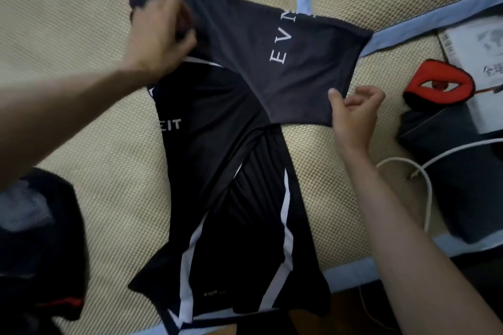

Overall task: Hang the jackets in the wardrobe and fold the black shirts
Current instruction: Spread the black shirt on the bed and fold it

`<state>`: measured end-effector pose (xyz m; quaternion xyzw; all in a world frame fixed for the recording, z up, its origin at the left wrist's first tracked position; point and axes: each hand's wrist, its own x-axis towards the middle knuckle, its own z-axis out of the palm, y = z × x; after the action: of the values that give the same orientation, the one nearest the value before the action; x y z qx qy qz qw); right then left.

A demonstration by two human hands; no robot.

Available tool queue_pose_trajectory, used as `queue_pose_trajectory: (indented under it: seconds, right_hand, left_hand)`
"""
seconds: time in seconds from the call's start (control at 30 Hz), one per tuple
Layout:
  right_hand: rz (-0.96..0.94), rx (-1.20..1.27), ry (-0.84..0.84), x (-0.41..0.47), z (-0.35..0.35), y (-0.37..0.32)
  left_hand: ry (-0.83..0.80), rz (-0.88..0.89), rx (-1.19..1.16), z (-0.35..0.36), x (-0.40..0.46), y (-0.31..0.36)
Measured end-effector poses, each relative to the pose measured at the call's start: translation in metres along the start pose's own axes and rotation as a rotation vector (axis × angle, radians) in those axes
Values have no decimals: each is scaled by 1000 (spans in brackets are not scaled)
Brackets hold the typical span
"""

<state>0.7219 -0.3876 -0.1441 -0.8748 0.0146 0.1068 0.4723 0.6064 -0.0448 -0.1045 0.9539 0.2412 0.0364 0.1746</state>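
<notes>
On the woven bed mat (81,22), two black shirts (272,62) overlap, both hands pinching the upper one, left hand (160,35) at its far corner, right hand (353,109) at its near edge, with one red eye-shaped mask (438,84), one book (479,57) and one white cable (424,179) right of it.

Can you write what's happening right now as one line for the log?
step: folding | left hand: grips dark grey shirt | right hand: pinches its edge | black striped shirt: lies under it | mat
</notes>
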Motion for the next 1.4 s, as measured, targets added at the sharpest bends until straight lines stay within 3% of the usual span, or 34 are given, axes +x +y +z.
queue_pose_trajectory:
  seconds: [0.2, 0.3, 0.43, 0.57, 0.7, 0.77, 0.87, 1.0, 1.2, 1.3, 1.4]
  right_hand:
    - [-349, -350, 69, -64, 5, 10]
    - [-424, -368, -35, -89, 0, 13]
    - [-389, -327, -150, -128, -22, 18]
    - [-226, -282, -221, -191, -52, 22]
    - [44, -236, -324, -239, -63, 47]
    - [77, -320, -302, -251, -65, 56]
    - [58, -445, -255, -260, -69, 62]
    - [98, -495, -325, -259, -77, 62]
    - [211, -154, -337, -272, -99, 52]
    - [570, 355, -488, -285, -104, 37]
    - [753, 507, -708, -289, -102, 36]
  left_hand:
    - [-304, 18, -341, 36, -154, 45]
    - [-354, -63, -369, 40, -216, 41]
    - [-395, -143, -339, 31, -290, 24]
    - [-480, -218, -287, 23, -347, 18]
    - [-671, -241, -222, 14, -381, 19]
    - [-762, -259, -261, 11, -390, 18]
    - [-730, -266, -398, -3, -400, 28]
    - [-591, -186, -515, -27, -402, 69]
    - [-601, -36, -497, -25, -402, 159]
    - [-667, -33, -496, 0, -405, 193]
    - [-726, -23, -493, 23, -408, 207]
